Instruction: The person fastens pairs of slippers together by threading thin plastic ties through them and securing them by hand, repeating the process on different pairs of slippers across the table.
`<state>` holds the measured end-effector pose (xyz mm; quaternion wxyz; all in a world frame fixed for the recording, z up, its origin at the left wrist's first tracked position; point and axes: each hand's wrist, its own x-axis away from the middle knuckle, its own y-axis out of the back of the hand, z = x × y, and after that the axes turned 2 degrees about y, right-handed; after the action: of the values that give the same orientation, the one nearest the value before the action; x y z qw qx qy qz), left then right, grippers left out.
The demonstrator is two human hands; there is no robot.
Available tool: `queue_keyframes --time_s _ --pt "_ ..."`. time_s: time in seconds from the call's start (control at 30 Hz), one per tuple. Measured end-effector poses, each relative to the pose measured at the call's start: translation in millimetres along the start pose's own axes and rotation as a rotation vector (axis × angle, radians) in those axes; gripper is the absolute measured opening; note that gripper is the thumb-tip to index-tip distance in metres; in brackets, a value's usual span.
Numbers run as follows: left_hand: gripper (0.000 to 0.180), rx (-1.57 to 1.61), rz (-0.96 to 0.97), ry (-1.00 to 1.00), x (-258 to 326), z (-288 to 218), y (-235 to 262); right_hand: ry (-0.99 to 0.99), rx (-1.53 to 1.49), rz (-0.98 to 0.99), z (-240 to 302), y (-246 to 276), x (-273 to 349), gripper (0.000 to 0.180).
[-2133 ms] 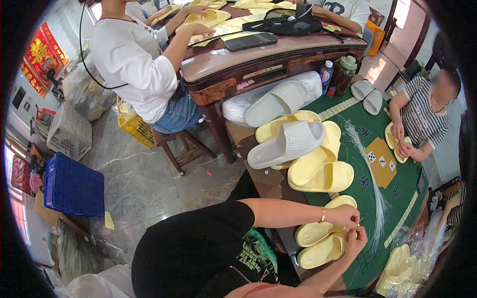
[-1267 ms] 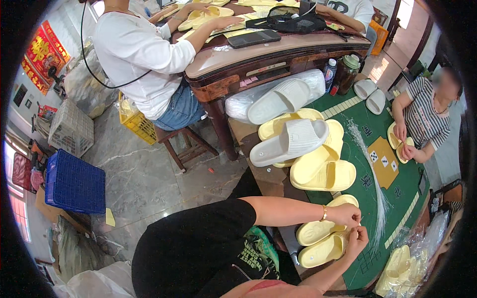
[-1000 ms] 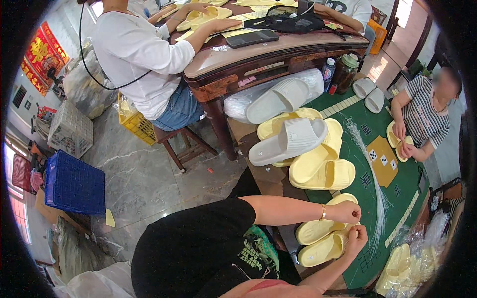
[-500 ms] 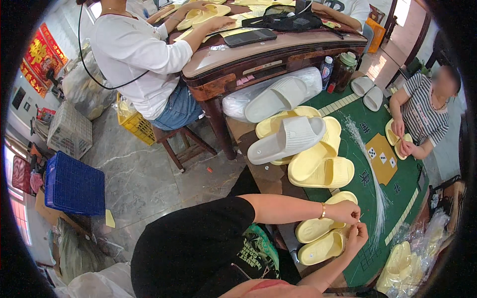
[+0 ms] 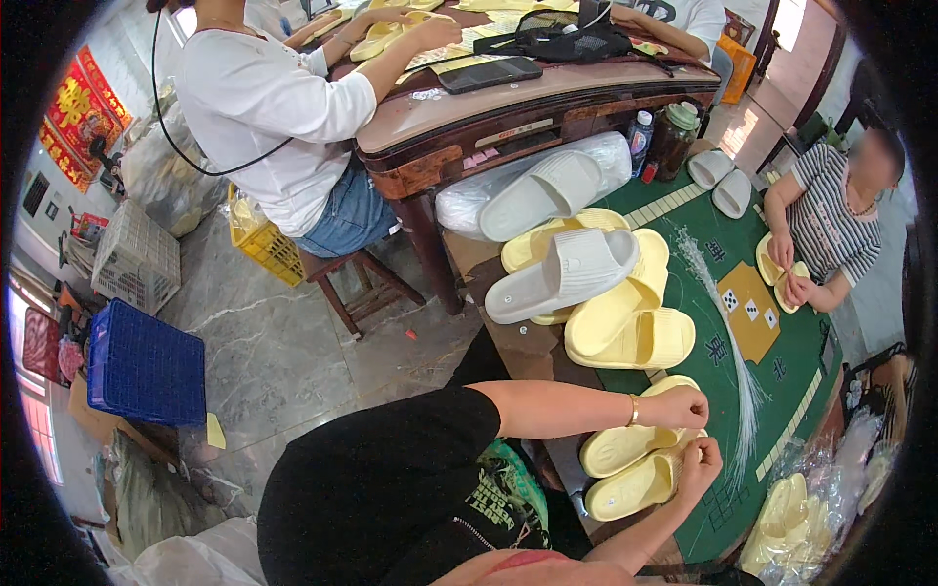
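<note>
Both my left hand (image 5: 676, 407) and right hand (image 5: 700, 459) pinch at the yellow slipper pair (image 5: 635, 464); stacked slippers (image 5: 606, 303) on the green table (image 5: 782, 381) look unhandled.

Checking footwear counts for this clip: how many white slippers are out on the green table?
4. Two large white slippers lie on the yellow pile at the table's near-left end; two smaller ones sit by the dark jar. Others may be hidden under the pile.

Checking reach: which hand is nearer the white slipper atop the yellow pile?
Left. The left hand sits below the white slipper and its pile; the right hand is farther down, beyond it.
</note>
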<state>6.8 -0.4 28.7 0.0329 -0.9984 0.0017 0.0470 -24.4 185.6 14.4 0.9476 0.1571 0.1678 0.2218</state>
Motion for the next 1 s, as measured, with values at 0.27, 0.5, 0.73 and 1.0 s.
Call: queue_keyframes --time_s 0.27,0.5,0.73,1.0 --pt "0.018 -0.195 0.066 -0.132 2 10 -13 0.031 0.002 -0.065 6 2 10 0.013" --pt "0.016 -0.054 -0.177 -0.122 7 1 0 -0.116 -0.239 -0.423 25 -1 2 0.011" --pt "0.011 -0.373 -0.137 -0.203 63 -37 0 -0.234 -0.727 -0.832 -6 17 -9 0.007" --pt "0.039 -0.999 0.044 -0.019 69 -17 -26 -0.293 -0.761 -0.85 -10 11 -10 0.006"
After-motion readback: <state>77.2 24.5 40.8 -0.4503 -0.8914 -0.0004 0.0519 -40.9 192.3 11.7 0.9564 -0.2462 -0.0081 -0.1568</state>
